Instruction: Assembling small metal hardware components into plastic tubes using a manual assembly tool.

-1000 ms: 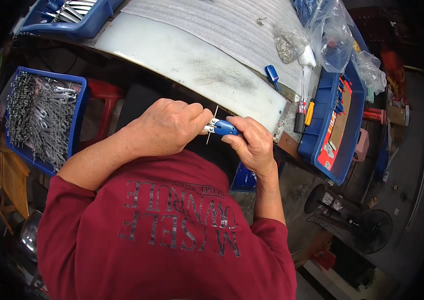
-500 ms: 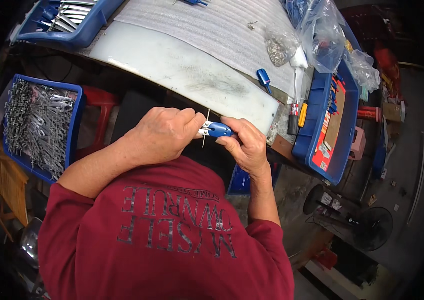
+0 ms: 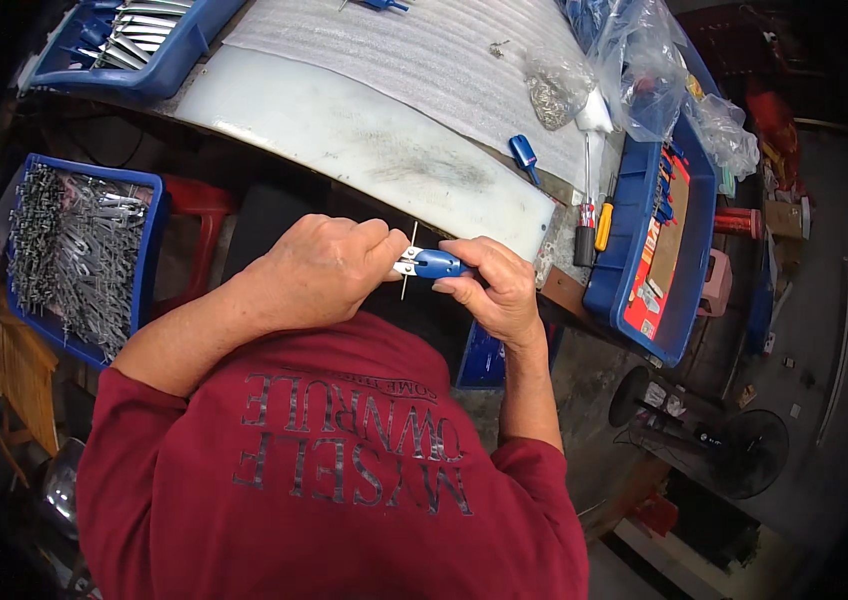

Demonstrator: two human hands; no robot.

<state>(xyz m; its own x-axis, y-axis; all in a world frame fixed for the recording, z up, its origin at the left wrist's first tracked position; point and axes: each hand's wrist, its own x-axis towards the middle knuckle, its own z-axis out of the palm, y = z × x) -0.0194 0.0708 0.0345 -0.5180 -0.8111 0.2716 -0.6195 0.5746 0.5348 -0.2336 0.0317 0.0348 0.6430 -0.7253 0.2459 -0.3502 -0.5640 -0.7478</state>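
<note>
My two hands meet in front of my chest, close to the bench's near edge. Between finger and thumb, my right hand pinches the rounded end of a blue plastic handle. My left hand is closed round the other end, where a silvery metal part with small holes comes out of the fist. Most of that metal part is hidden by the fingers. A thin straight rod sticks out above and below the joint between metal and handle. Another blue handle lies alone on the bench to the right.
A blue bin of metal parts stands at left, beside a red stool. Farther back is a blue tray with curved silvery pieces. On the right are a screwdriver, a yellow-handled tool, plastic bags and a blue crate.
Both hands keep the same grip on the handle and metal part. The view has shifted very slightly; nothing else has visibly moved.
</note>
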